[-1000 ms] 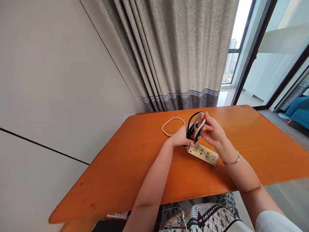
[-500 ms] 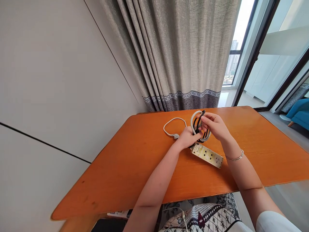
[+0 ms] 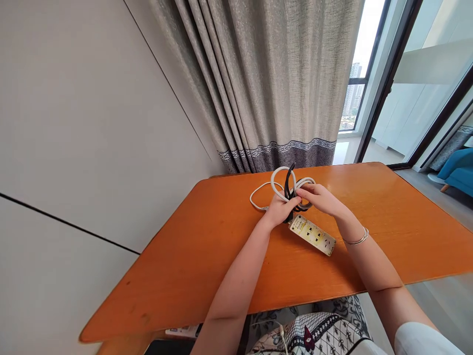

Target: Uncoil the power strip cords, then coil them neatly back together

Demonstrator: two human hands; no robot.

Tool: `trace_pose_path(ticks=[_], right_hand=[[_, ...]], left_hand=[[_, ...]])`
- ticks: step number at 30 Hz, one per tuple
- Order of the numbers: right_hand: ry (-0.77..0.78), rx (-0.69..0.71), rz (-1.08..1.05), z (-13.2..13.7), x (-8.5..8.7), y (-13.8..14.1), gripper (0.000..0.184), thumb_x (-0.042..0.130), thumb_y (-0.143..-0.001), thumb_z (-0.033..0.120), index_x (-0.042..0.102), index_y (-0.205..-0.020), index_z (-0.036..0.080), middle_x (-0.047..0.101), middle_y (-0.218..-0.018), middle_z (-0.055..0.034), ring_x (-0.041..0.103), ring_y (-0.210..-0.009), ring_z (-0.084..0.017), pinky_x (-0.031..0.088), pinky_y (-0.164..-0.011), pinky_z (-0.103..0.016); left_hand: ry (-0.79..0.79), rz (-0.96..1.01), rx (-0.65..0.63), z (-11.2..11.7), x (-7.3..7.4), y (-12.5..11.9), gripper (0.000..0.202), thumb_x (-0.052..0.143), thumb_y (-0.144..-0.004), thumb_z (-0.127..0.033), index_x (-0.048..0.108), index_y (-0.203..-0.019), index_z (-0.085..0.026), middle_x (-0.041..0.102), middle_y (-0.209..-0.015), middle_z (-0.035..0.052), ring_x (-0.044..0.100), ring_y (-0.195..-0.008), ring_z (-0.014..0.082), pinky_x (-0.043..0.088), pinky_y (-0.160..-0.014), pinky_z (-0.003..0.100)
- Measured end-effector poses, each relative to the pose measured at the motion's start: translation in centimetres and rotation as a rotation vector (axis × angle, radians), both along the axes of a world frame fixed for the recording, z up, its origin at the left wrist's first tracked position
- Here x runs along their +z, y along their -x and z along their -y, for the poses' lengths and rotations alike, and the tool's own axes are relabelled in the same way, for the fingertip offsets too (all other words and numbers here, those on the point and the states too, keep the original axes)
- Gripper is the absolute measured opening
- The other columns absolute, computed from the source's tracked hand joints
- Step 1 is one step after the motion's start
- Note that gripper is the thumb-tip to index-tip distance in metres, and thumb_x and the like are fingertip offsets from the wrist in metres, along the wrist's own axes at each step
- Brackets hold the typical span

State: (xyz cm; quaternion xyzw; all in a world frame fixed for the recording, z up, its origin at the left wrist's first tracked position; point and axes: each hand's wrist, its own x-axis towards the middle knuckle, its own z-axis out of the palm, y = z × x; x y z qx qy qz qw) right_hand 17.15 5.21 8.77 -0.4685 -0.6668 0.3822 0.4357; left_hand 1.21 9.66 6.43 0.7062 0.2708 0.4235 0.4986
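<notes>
A white power strip (image 3: 312, 234) lies flat on the orange wooden table (image 3: 207, 256). Its white cable (image 3: 278, 183) and a black cable (image 3: 288, 182) are looped together above the strip's far end. My left hand (image 3: 280, 209) is closed round the bundle of loops from the left. My right hand (image 3: 320, 198) pinches the loops from the right, a silver bracelet on its wrist. One white loop (image 3: 258, 191) trails off to the left on the table.
A grey curtain (image 3: 273, 84) hangs behind the table, with a plain wall to the left. Glass doors (image 3: 414, 84) stand at the right, and a blue chair (image 3: 456, 170) beyond them. Patterned fabric (image 3: 318, 330) shows below the table's near edge.
The cable bundle has come down closer to the table and its loops have spread apart, the white one now swung to the left. Both hands have lowered with it.
</notes>
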Motion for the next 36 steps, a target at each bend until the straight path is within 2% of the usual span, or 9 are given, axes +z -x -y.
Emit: trace_pose_path(ticks=[6, 11, 14, 17, 21, 24, 30, 33, 36], right_hand=[[0.176, 0.086, -0.560, -0.7, -1.0, 1.5, 0.037, 0.076, -0.072, 0.053, 0.062, -0.075, 0.018, 0.060, -0.071, 0.0005, 0.054, -0.070, -0.013, 0.046, -0.068, -0.025], [0.369, 0.031, -1.030, -0.8, -1.2, 2.7, 0.024, 0.071, -0.081, 0.043, 0.063, -0.081, 0.021, 0.070, -0.084, -0.0037, 0.062, -0.077, -0.015, 0.051, -0.070, -0.025], [0.421, -0.039, -1.187, -0.8, -1.2, 3.0, 0.016, 0.069, -0.084, 0.036, 0.063, -0.084, 0.021, 0.073, -0.089, -0.0033, 0.065, -0.079, -0.014, 0.052, -0.067, -0.024], [0.376, -0.078, -1.163, -0.7, -1.2, 3.3, 0.015, 0.068, -0.086, 0.036, 0.061, -0.084, 0.022, 0.075, -0.091, -0.0036, 0.067, -0.081, -0.015, 0.051, -0.065, -0.024], [0.259, -0.079, -1.058, -0.4, -1.1, 3.7, 0.020, 0.068, -0.083, 0.042, 0.061, -0.085, 0.023, 0.076, -0.093, -0.0047, 0.069, -0.089, -0.019, 0.054, -0.074, -0.029], [0.203, -0.040, -1.038, -0.1, -1.0, 3.9, 0.020, 0.067, -0.080, 0.041, 0.063, -0.087, 0.023, 0.076, -0.095, -0.0060, 0.070, -0.096, -0.022, 0.055, -0.082, -0.034], [0.147, -0.047, -0.977, -0.2, -1.6, 4.7, 0.025, 0.057, -0.065, 0.021, 0.068, -0.088, 0.020, 0.075, -0.086, -0.0043, 0.070, -0.088, -0.019, 0.054, -0.087, -0.033], [0.120, -0.073, -0.880, -0.3, -2.2, 5.2, 0.033, 0.060, -0.063, 0.019, 0.069, -0.094, 0.019, 0.074, -0.082, -0.0015, 0.069, -0.080, -0.017, 0.055, -0.082, -0.031], [0.078, -0.142, -0.795, -0.5, -2.8, 5.4, 0.044, 0.065, -0.065, 0.023, 0.068, -0.109, 0.022, 0.074, -0.096, -0.0009, 0.068, -0.075, -0.015, 0.055, -0.072, -0.028]], left_hand=[[0.001, 0.032, -0.024, 0.1, 0.0, 0.3, 0.027, 0.069, -0.069, -0.046, 0.064, -0.071, -0.019, 0.063, -0.068, 0.0017, 0.059, -0.069, 0.0185, 0.050, -0.068, 0.032], [0.037, 0.020, -0.032, -0.5, -0.5, 0.6, 0.044, 0.069, -0.071, -0.061, 0.062, -0.064, -0.018, 0.062, -0.061, 0.0014, 0.054, -0.058, 0.0150, 0.049, -0.060, 0.029], [0.074, 0.032, -0.050, -0.9, -1.0, 0.6, 0.056, 0.062, -0.075, -0.072, 0.064, -0.064, -0.017, 0.064, -0.061, 0.0038, 0.057, -0.058, 0.0161, 0.050, -0.060, 0.030], [0.124, 0.058, -0.029, -1.3, -1.7, 0.5, 0.066, 0.050, -0.078, -0.081, 0.065, -0.066, -0.018, 0.067, -0.063, 0.0059, 0.061, -0.061, 0.0178, 0.052, -0.064, 0.030], [0.174, 0.141, 0.063, -1.8, -2.1, 0.3, 0.067, 0.046, -0.081, -0.081, 0.068, -0.084, -0.018, 0.070, -0.073, 0.0055, 0.066, -0.072, 0.0198, 0.054, -0.070, 0.030], [0.141, 0.251, 0.231, -2.0, -2.0, 0.0, 0.063, 0.049, -0.081, -0.078, 0.064, -0.096, -0.019, 0.071, -0.082, 0.0058, 0.068, -0.079, 0.0196, 0.054, -0.068, 0.028], [-0.011, 0.517, 0.537, -1.7, -0.8, 0.6, 0.058, 0.063, -0.083, -0.064, 0.046, -0.126, -0.028, 0.063, -0.115, 0.0057, 0.068, -0.081, 0.0140, 0.054, -0.065, 0.023], [-0.013, 0.473, 0.509, -1.5, 0.0, 1.4, 0.050, 0.061, -0.087, -0.061, 0.052, -0.122, -0.026, 0.065, -0.109, 0.0063, 0.068, -0.079, 0.0147, 0.054, -0.061, 0.021], [0.055, 0.376, 0.403, -1.6, 0.4, 1.9, 0.048, 0.062, -0.084, -0.063, 0.063, -0.108, -0.021, 0.068, -0.097, 0.0066, 0.067, -0.075, 0.0154, 0.054, -0.056, 0.021]])
